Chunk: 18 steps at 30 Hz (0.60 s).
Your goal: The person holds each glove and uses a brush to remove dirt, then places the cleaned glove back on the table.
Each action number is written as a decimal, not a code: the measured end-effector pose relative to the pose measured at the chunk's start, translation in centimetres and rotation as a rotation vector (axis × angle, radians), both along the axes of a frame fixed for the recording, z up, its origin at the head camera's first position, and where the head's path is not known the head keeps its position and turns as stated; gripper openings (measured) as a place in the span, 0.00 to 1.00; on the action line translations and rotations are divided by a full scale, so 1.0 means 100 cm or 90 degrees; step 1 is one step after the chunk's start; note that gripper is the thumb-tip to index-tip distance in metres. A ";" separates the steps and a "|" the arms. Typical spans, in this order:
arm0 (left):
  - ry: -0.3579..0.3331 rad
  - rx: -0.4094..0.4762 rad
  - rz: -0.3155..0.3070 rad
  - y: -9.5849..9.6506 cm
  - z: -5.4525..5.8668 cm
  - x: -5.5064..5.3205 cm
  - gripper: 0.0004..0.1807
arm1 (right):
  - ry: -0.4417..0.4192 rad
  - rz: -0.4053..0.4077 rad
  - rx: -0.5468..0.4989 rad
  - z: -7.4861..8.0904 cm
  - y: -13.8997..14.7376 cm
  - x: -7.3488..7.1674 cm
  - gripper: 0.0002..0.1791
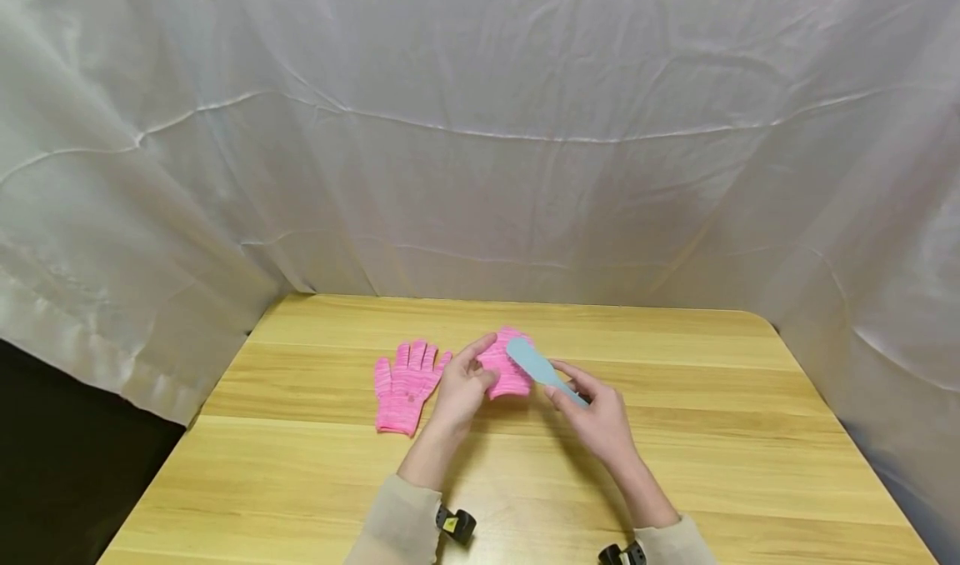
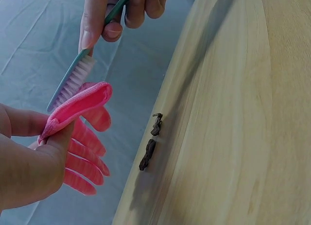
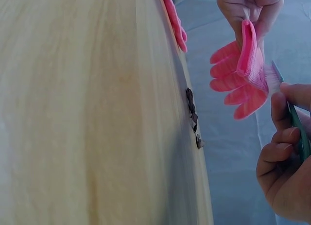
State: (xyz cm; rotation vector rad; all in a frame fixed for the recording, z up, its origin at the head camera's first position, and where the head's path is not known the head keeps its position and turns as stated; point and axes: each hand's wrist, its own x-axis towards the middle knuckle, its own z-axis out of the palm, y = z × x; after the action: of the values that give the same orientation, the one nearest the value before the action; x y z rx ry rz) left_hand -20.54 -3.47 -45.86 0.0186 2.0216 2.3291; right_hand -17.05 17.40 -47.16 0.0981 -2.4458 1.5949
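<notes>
My left hand (image 1: 459,394) pinches a pink knitted glove (image 1: 510,379) near its cuff, thumb on one side and fingers on the other. In the left wrist view the cuff opening of this glove (image 2: 80,106) shows, and its fingers hang down. My right hand (image 1: 600,419) grips the handle of a light blue brush (image 1: 534,363). Pale bristles (image 2: 75,79) on the brush touch the glove's outer side, as the left wrist view shows. Left of my hands, a second pink glove (image 1: 401,398) lies flat on the table with its fingers spread.
Several small dark crumpled pieces (image 2: 147,154) lie on the wooden table (image 1: 300,482); the right wrist view also shows dark bits (image 3: 190,101) by the table edge. A pale fabric curtain (image 1: 480,198) hangs behind the table and along its sides.
</notes>
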 end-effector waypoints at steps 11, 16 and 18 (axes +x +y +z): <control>-0.007 0.015 -0.007 -0.002 -0.001 -0.002 0.34 | -0.010 0.002 0.000 0.001 0.001 -0.001 0.21; -0.008 0.015 -0.008 -0.003 -0.001 -0.002 0.34 | -0.011 -0.002 0.006 0.001 0.002 0.000 0.21; -0.008 0.013 -0.006 -0.003 -0.001 -0.002 0.34 | -0.010 -0.006 0.009 0.001 0.003 0.000 0.21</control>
State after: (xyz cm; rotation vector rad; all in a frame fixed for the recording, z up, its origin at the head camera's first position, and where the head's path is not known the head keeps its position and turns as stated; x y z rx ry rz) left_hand -20.72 -3.79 -45.96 0.0144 1.9872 2.3396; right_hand -17.09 17.69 -47.10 0.0773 -2.4652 1.5816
